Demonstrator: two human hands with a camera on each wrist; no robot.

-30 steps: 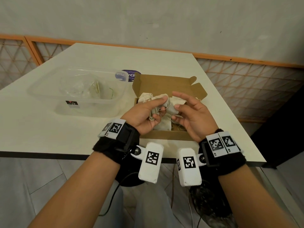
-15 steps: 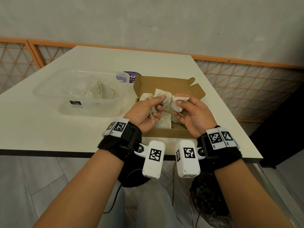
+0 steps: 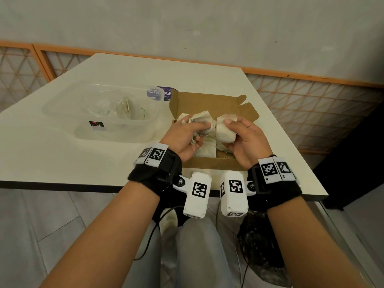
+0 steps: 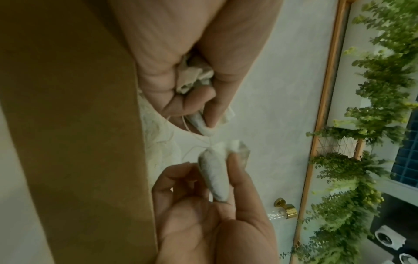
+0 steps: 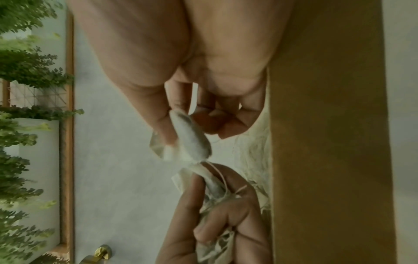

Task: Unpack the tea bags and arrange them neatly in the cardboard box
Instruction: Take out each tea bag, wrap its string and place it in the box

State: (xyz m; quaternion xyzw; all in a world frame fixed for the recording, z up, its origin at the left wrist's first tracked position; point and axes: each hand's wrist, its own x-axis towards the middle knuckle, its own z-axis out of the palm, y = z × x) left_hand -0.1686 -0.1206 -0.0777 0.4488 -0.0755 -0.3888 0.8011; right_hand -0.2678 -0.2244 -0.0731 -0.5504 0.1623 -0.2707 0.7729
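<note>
An open brown cardboard box sits near the table's front edge with several pale tea bags lying inside. Above it my left hand grips a bunch of tea bags, their threads trailing from my fist. My right hand pinches a single tea bag between thumb and fingers. The two lots are joined by tangled thread between the hands. The box's front wall fills the side of both wrist views.
A clear plastic tub holding wrappers and a tea bag stands left of the box. A purple-labelled packet lies behind it. The table's front edge runs just below my wrists; a lattice railing is beyond the right side.
Both hands have lifted tea bags out of the box. My right hand went from open fingers to pinching one bag, and the hands have drawn slightly apart.
</note>
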